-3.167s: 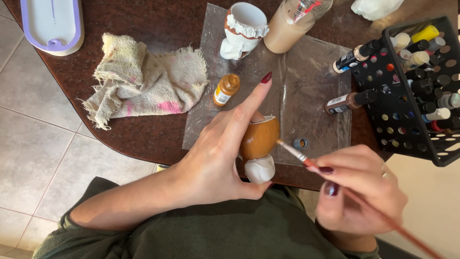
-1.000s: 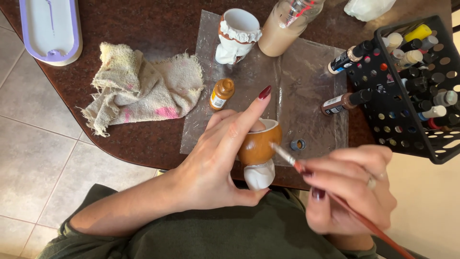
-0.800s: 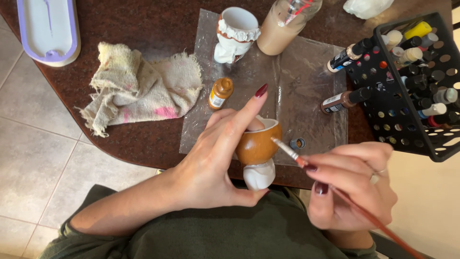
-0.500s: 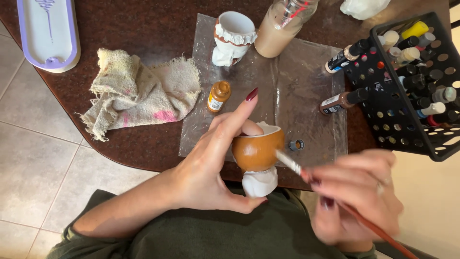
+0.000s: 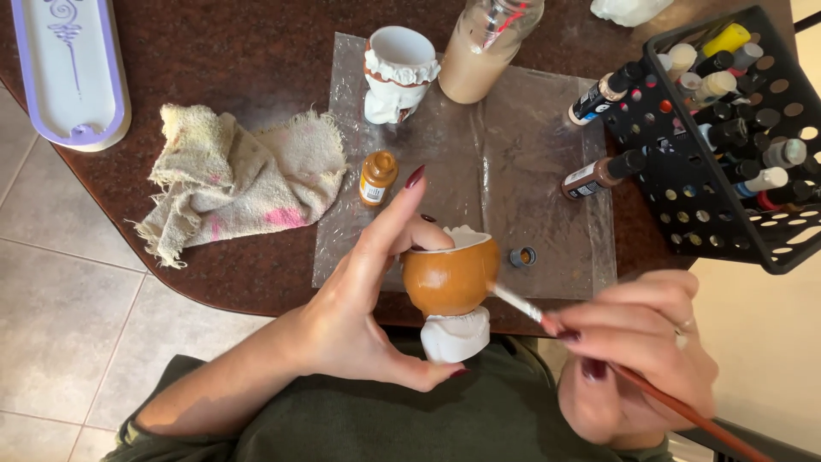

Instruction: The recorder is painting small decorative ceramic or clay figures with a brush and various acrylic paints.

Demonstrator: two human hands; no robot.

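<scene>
Head view: at lower centre of the frame, the left hand point(image 5: 355, 321) grips an orange-painted ceramic cup point(image 5: 451, 278) by rim and white base. The right hand point(image 5: 637, 359), lower right, pinches a paintbrush point(image 5: 684, 409), its tip touching the cup's right side.

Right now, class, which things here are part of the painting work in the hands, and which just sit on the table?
In use:
- ceramic pot, orange bowl, white base, held by the left hand
- paintbrush in the right hand, tip on the pot

Lying about:
- stained rag
- orange paint bottle
- white unpainted pot
- black crate of paints
- purple tray
</scene>
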